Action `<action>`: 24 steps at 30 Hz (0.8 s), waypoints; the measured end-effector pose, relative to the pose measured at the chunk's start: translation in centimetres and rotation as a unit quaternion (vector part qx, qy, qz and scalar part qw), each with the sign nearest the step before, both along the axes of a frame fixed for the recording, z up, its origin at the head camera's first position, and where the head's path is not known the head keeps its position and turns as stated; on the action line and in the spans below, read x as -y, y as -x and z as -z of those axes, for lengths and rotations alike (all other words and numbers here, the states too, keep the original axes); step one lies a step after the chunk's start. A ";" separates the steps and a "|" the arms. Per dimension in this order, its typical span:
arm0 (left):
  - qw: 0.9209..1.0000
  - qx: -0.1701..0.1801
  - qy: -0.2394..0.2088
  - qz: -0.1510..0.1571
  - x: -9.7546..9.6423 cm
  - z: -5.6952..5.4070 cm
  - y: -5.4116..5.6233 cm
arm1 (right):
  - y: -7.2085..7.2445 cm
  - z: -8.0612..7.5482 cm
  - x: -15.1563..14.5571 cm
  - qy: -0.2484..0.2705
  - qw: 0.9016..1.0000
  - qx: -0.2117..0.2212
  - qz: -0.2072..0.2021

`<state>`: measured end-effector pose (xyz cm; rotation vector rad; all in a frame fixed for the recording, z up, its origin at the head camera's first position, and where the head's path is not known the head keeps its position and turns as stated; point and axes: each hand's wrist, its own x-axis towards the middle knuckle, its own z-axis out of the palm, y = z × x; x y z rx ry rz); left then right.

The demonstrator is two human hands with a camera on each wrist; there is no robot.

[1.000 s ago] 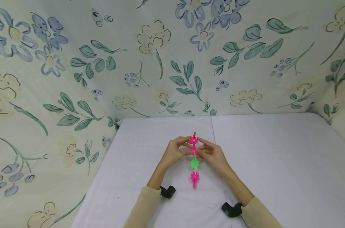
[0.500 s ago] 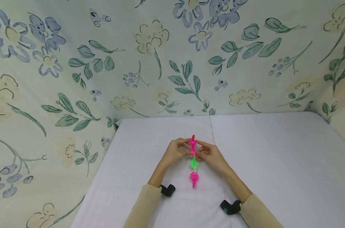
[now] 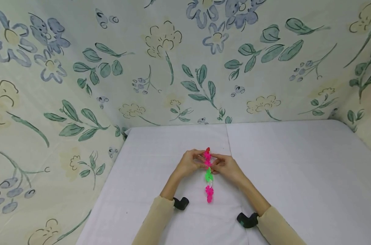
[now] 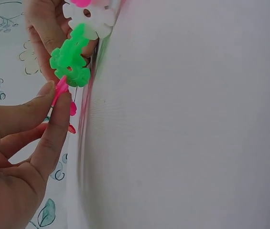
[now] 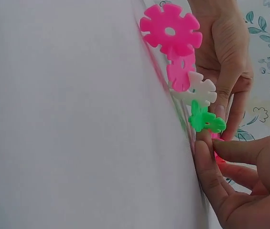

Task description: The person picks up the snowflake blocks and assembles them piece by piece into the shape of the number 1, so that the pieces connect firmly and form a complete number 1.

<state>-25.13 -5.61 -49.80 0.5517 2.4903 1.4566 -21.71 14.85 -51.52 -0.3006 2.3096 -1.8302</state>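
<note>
A chain of interlocking plastic snowflake discs [image 3: 209,176] runs away from me between both hands, with red at its far end, then pink, green, white and pink. My left hand [image 3: 188,164] pinches a pink disc [image 4: 60,89] between thumb and finger, just beyond the green discs [image 4: 71,57]. From the other side, my right hand [image 3: 227,167] pinches the far pink part too, its fingertips close to the left ones. In the right wrist view the near pink disc [image 5: 170,29] and the white disc [image 5: 201,90] stick out freely. Fingers partly hide the far red and pink discs.
A white cloth covers the table [image 3: 295,177]. Behind it and at the sides hangs a flowered curtain [image 3: 161,68]. A black wrist device [image 3: 181,203] sits by the left cuff, and another black device [image 3: 247,220] by the right cuff.
The chain has twisted a little, so its discs look more edge-on. Its far red end has come slightly nearer to me. Both hands keep their grip and have lowered slightly.
</note>
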 end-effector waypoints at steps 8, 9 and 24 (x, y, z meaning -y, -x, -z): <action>1.000 -0.001 0.015 -0.006 -0.1 0.2 0.1 | 0.1 -0.6 0.2 -0.050 0.998 0.028 0.010; 1.000 -0.001 0.016 -0.006 0.0 0.2 0.0 | 0.0 -0.6 0.2 -0.054 0.998 0.033 0.010; 0.997 -0.013 0.062 -0.037 3.5 -1.3 -1.3 | -1.5 -3.1 -2.1 -0.157 0.986 -0.025 0.050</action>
